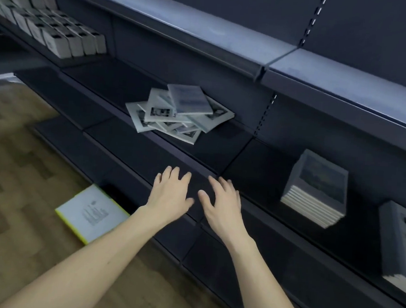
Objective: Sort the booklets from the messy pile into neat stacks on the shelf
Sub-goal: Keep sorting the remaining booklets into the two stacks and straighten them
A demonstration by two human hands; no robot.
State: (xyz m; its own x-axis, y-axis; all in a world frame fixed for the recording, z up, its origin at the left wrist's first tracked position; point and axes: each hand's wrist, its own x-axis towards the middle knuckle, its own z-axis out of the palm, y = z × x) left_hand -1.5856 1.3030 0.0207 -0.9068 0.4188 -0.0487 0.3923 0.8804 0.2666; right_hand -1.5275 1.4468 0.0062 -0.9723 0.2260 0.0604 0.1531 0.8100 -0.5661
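A messy pile of grey-white booklets (178, 111) lies fanned out on the dark shelf (204, 151), slightly left of centre. To the right stands a neat stack of booklets (315, 189), and a second stack (401, 244) is cut off by the right edge. My left hand (171, 192) and my right hand (222, 201) hover side by side below the pile, in front of the shelf's front edge. Both have spread, relaxed fingers and hold nothing.
Rows of grey boxed items (47, 25) fill the shelf at the upper left. A white book with a yellow edge (91, 214) lies low down by the wooden floor (13, 175). An upper shelf (206, 37) overhangs the pile.
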